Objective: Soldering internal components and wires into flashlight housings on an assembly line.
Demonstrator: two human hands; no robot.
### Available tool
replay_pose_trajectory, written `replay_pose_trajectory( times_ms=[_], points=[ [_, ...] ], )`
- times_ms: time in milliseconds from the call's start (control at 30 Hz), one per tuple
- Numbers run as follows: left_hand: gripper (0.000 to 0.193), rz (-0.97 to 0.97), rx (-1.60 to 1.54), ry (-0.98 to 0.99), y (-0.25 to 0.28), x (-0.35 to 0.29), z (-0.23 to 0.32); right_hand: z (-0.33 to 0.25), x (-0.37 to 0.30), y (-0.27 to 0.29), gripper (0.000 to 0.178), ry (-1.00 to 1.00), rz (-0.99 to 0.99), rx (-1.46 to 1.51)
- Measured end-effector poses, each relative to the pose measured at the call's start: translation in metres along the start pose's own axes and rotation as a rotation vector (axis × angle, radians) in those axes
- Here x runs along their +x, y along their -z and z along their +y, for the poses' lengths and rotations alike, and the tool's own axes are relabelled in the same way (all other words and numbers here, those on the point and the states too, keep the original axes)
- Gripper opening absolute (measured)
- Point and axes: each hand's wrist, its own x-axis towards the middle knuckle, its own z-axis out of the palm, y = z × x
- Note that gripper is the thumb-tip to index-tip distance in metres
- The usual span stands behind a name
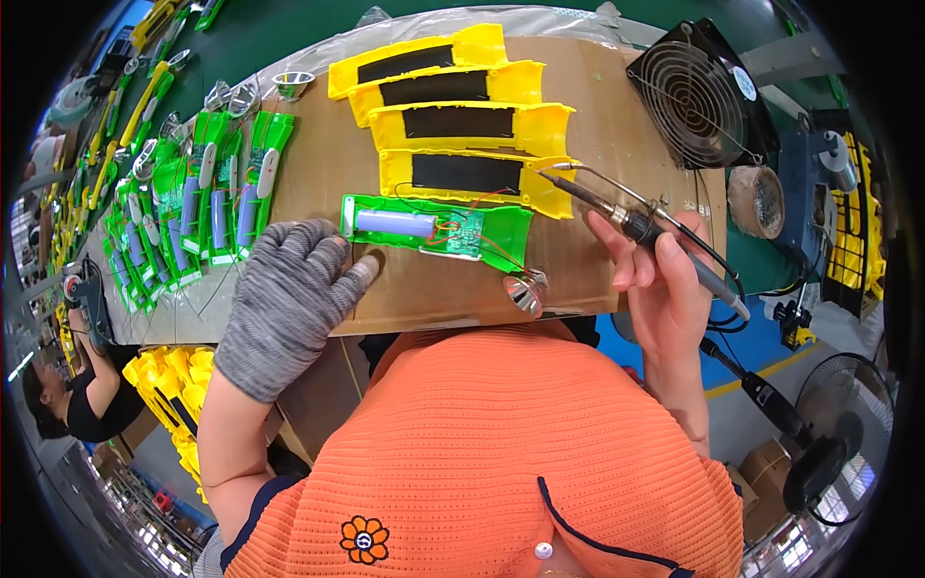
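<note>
Now the soldering iron (pixel 638 225) is pinched in the right hand (pixel 667 289), fingers partly curled. By the housing's left end, the gloved left hand (pixel 289 301) is held half-curled; any grip can't be told. The green housing (pixel 509 231) is laid across the cardboard-covered tabletop (pixel 318 159), yellow shells (pixel 541 125) lined up beyond.

Left hand (pixel 294 299): In a gray striped glove (pixel 270 337), fingers curled and thumb apart, just beside one end of a green housing (pixel 506 241); contact is unclear.
Right hand (pixel 665 289): Bare, gripping a soldering iron (pixel 638 229), its tip angled toward the yellow shells (pixel 547 135).
Green housing: Lies between the hands, carrying a lavender cell (pixel 395 225), circuit board (pixel 467 229) and red wires; a silver reflector (pixel 525 293) sits at the end nearer the right hand.
Yellow shells: Four, with black panels, fanned beyond both hands.
Left of the glove: Clustered green assemblies (pixel 222 207), a co-worker (pixel 92 400) farther off.
Beyond the right hand: A square black fan (pixel 696 94).
</note>
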Motion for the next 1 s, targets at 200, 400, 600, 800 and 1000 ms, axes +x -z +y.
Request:
replay_pose_trajectory(
  times_ms=[200, 400, 600, 800, 1000],
  points=[
    [0.023, 0.347, -0.097, 0.014, -0.024, -0.003, -0.009, 0.003, -0.012, -0.006, 0.014, -0.047, -0.01, -0.077],
    [0.025, 0.462, -0.429, -0.012, -0.026, 0.019, -0.001, 0.002, -0.021, -0.016, 0.018, -0.084, -0.024, -0.064],
    [0.02, 0.399, -0.74, 0.016, -0.034, 0.039, 0.004, 0.003, -0.021, -0.019, 0.018, -0.116, -0.033, -0.145],
    [0.009, 0.307, -0.619, 0.079, -0.018, 0.046, 0.014, 0.0, -0.023, -0.023, 0.018, -0.161, 0.009, -0.182],
    [0.021, 0.229, -0.568, 0.086, -0.013, 0.049, 0.016, -0.001, -0.022, -0.023, 0.018, -0.181, -0.03, -0.248]
  ],
)
